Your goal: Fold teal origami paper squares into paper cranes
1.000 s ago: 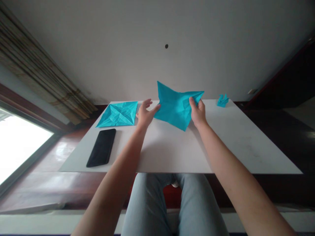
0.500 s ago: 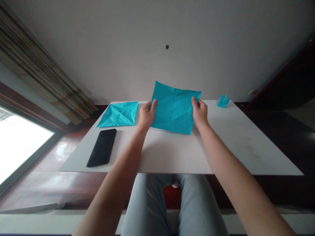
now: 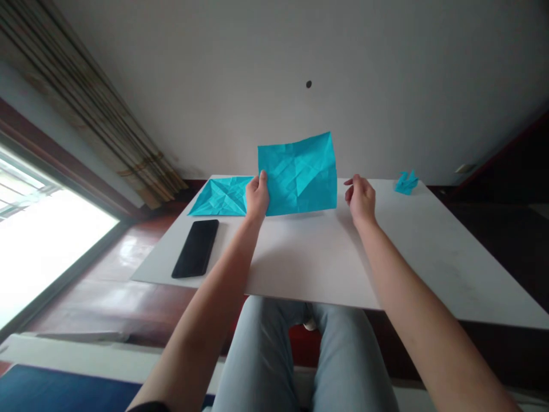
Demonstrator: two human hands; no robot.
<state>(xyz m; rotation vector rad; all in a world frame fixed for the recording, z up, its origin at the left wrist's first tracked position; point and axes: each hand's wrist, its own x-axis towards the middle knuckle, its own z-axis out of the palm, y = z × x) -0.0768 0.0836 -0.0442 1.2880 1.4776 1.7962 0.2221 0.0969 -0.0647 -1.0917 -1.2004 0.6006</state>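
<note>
My left hand (image 3: 258, 195) pinches the left edge of a creased turquoise sheet of paper (image 3: 302, 177), its thumb on the near face. The sheet is held up above the table, bowed slightly, with its upper right corner highest. To the right of it, my right hand (image 3: 361, 197) is apart from the paper, its fingers loosely curled with gaps between them and nothing in them. A second turquoise sheet (image 3: 218, 197), marked with star-like creases, lies on the table at the left, partly hidden behind my left hand.
A black phone (image 3: 195, 249) lies on the white table (image 3: 313, 263) at the left. Toward the back right stands a small folded turquoise paper bird (image 3: 406, 182). The wall (image 3: 240, 86) rises behind the table, and a curtain (image 3: 107, 114) hangs by the window at the left.
My right hand has let go of the sheet and moved slightly right. The sheet, held by my left hand alone, has turned, its right side rising. The view has shifted left.
</note>
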